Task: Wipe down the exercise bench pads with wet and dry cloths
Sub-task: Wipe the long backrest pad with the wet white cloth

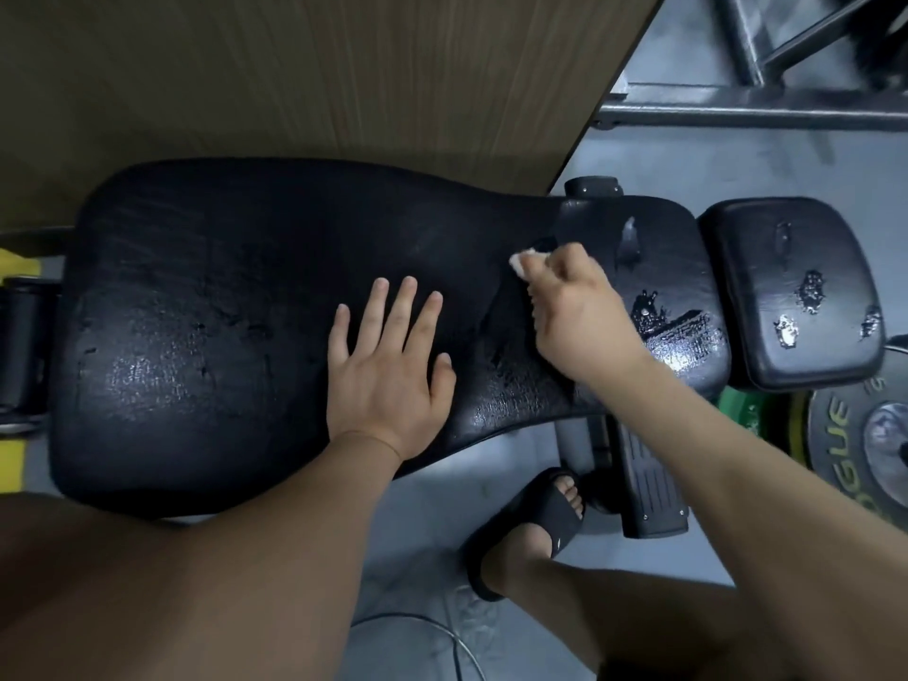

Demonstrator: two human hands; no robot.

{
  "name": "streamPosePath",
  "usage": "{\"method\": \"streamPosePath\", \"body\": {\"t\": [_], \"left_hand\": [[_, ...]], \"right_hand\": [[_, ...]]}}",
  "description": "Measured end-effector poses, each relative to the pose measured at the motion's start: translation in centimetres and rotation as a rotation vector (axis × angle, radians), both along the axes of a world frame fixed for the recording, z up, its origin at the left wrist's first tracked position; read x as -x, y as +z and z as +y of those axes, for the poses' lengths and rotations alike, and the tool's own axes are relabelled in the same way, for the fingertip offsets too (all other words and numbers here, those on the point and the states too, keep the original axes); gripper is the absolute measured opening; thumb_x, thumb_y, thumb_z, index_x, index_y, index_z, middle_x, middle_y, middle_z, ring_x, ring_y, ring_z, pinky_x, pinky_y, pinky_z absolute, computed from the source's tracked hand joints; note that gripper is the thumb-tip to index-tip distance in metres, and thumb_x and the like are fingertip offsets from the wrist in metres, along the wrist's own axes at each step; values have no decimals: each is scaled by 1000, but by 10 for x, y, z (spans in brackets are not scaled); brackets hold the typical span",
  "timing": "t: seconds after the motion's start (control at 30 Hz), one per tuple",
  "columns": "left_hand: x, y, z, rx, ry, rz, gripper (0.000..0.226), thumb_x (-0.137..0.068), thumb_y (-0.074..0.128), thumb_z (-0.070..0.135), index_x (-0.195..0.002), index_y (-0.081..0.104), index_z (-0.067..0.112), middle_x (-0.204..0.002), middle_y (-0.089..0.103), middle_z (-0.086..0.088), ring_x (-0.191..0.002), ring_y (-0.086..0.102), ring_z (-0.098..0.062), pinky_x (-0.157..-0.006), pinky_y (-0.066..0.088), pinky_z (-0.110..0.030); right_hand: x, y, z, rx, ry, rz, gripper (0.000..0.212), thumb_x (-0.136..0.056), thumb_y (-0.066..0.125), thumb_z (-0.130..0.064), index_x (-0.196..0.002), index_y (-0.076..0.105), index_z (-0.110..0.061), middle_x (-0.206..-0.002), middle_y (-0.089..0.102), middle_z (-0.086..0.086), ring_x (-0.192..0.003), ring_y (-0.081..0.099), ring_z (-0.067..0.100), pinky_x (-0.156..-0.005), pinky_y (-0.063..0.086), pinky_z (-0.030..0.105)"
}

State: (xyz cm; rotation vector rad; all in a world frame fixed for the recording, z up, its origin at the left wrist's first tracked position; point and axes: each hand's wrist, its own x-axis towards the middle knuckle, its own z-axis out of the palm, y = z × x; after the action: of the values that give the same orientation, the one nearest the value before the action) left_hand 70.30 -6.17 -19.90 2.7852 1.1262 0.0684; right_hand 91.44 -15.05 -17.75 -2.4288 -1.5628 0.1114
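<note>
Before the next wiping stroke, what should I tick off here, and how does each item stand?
1. Cloth gripped: ok, right hand holds the white cloth.
2. Cloth on pad: ok, at the large pad's narrow end.
3. Bench steadied: ok, left hand lies flat on the large pad.
4. Middle pad dry: not ok, wet streaks and droplets show.
5. End pad clean: cannot tell, shiny blotches may be water or wear.
6. Cloth wet or dry: cannot tell.

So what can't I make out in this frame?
All head view.
The cloth: only a white corner shows, the rest is under the right hand; wet or dry unclear.
The plate: cut off by the right edge, lettering incomplete.
The pad: near-left corner hidden by the thigh.
</note>
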Motion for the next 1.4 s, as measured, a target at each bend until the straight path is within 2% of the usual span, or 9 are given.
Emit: {"method": "streamPosePath", "body": {"t": [0.07,0.27,0.47,0.7,0.87,1.03,1.17,1.33,1.4], "left_hand": [[1,-1,0,1,-2,-6,63,-99,32,45,-160,28,30,-170,18,3,-158,6,-21,-125,10,-55],[1,-1,0,6,2,-15,61,-100,30,42,-160,27,30,-170,17,3,-158,5,-21,-125,9,-55],[0,0,1,15,10,-18,61,-100,29,42,-159,29,31,-170,19,4,-158,7,-20,-125,10,-55],[1,0,0,18,12,-1,61,-100,22,43,-161,24,32,-170,14,4,-158,2,-20,-126,7,-55],[0,-1,1,28,7,-33,60,-100,26,41,-160,28,31,-170,18,4,-158,6,-20,-125,9,-55],[1,-1,1,25,9,-27,61,-100,23,40,-160,26,32,-170,15,4,-158,4,-20,-125,7,-54],[1,-1,2,21,14,-56,59,-100,29,40,-159,30,31,-169,20,4,-158,8,-20,-125,9,-54],[0,-3,1,21,13,-46,60,-101,28,40,-160,28,31,-170,18,4,-158,6,-20,-125,8,-55],[0,-2,2,19,14,-55,60,-100,28,40,-159,29,31,-170,19,4,-158,7,-20,-125,9,-54]], "right_hand": [[12,2,2,7,-17,28,53,-84,49,1,-135,57,-11,-108,49,15,-92,53,39,-76,56,50],[54,20,-56,106,457,100,60,-85,58,2,-142,53,-15,-118,50,3,-99,53,27,-94,49,36],[-3,1,-17,30,9,21,53,-82,51,1,-133,58,-9,-109,51,14,-96,57,41,-79,56,50],[63,16,-58,180,555,110,59,-86,57,-1,-144,51,-11,-128,53,8,-106,54,30,-98,49,41],[43,9,-39,55,216,60,58,-82,46,0,-140,54,-5,-115,52,16,-97,54,38,-92,50,46],[77,20,-79,223,577,71,67,-79,40,-3,-144,52,-9,-128,53,13,-98,54,30,-92,49,41],[47,15,-66,151,234,18,64,-81,37,-10,-142,54,-5,-120,55,18,-97,54,39,-89,53,49],[78,16,-81,197,570,55,65,-82,36,-6,-145,50,-8,-124,54,15,-99,54,34,-90,51,47],[54,13,-73,116,491,16,58,-89,37,-4,-143,55,-12,-122,55,15,-98,55,36,-88,52,47]]}}
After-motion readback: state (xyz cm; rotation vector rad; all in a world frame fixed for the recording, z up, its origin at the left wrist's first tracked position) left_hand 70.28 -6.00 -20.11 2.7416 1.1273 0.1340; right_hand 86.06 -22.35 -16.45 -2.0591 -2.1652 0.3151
